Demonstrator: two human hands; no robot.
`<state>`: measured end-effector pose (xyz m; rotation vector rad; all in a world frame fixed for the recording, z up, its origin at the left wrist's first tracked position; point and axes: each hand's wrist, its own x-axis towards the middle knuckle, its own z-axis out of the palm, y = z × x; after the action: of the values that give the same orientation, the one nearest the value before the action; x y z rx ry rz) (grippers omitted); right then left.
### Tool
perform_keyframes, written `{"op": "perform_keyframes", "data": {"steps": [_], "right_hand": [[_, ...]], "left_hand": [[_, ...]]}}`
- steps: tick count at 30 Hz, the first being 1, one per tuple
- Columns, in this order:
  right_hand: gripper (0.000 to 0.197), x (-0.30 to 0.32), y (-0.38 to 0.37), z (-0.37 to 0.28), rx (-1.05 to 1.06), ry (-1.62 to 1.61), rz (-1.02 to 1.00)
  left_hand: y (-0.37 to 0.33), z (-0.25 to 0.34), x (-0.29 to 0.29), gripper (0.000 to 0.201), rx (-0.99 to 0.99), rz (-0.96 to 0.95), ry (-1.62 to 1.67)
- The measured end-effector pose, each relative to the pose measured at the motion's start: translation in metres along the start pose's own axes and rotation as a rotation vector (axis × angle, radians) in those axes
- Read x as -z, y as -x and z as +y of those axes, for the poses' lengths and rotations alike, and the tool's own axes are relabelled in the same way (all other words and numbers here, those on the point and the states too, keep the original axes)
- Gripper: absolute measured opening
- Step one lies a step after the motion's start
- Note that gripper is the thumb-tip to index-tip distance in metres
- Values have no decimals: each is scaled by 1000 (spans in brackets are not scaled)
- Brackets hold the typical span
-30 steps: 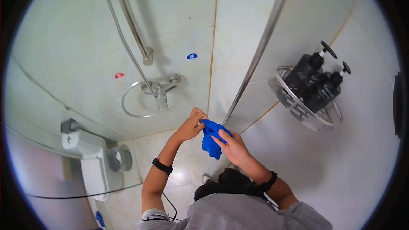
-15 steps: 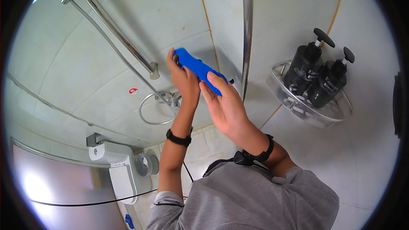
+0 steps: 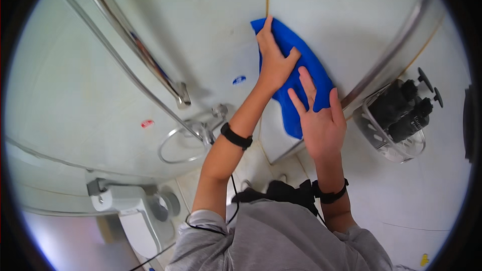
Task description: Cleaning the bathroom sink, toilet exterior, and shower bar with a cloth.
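A blue cloth point(image 3: 309, 60) is opened out in front of the tiled wall corner; whether it touches the wall I cannot tell. My left hand point(image 3: 277, 64) has its back turned up and lies over the cloth's upper left part, a finger reaching past the top edge and the thumb stuck out across the blue. Where it grips the fabric is partly hidden. Lower down, my right hand point(image 3: 324, 133) is palm up with its fingers spread. The cloth lies against and between these fingers and covers part of one. Each wrist wears a black band.
A wire corner shelf point(image 3: 369, 120) with black pump bottles point(image 3: 394, 105) is at the right, beside a metal bar point(image 3: 389, 45). To the left run a shower rail point(image 3: 135, 45) and hose, with a mixer tap point(image 3: 203, 133) below. A white toilet point(image 3: 138, 231) stands lower left.
The cloth has gone from a folded bundle to a wide sheet. Both hands have moved right, and my right fingers have opened from around it. The view has shifted too.
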<state>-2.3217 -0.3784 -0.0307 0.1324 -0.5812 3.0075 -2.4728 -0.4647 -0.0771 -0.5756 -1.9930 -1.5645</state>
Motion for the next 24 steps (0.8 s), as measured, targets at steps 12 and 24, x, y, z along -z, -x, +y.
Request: {"op": "perform_keyframes", "data": {"steps": [12,24], "right_hand": [[57,187,20,107,-232,708,194],[42,326,61,117,-652,749,493]], "left_hand": [[97,-115,6,82,229,-54,199],[260,-169,-66,76,629,6,37]]}}
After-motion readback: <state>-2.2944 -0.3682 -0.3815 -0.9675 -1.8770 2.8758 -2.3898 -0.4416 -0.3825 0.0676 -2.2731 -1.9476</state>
